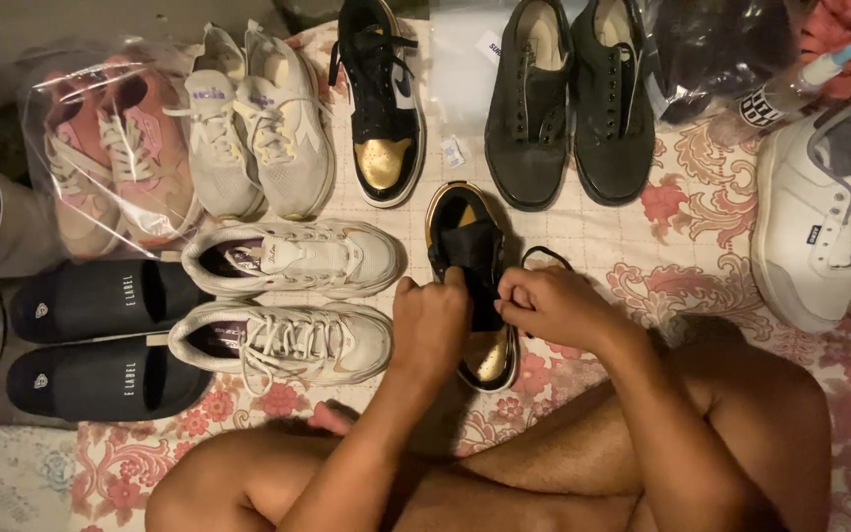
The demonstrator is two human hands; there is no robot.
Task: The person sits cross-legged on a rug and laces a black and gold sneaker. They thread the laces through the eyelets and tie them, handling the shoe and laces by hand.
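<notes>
Both hands on the black-and-gold shoe, lying on the floral sheet between the knees; left hand clamps its side, right hand pinches the lace; risk, I'd say: a tug could jerk the loose shoe toward the 2 white sneakers just beside.

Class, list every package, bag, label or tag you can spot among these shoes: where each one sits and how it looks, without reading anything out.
Clear plastic bag: far left, wrapped around a pink pair of sneakers, crinkled and shiny.
Small white tag: on the cloth between the black-and-gold shoe and the dark pair.
Dark plastic bag: top right, glossy.
Bottle: top right, lying down, with a black-and-white label.
</notes>
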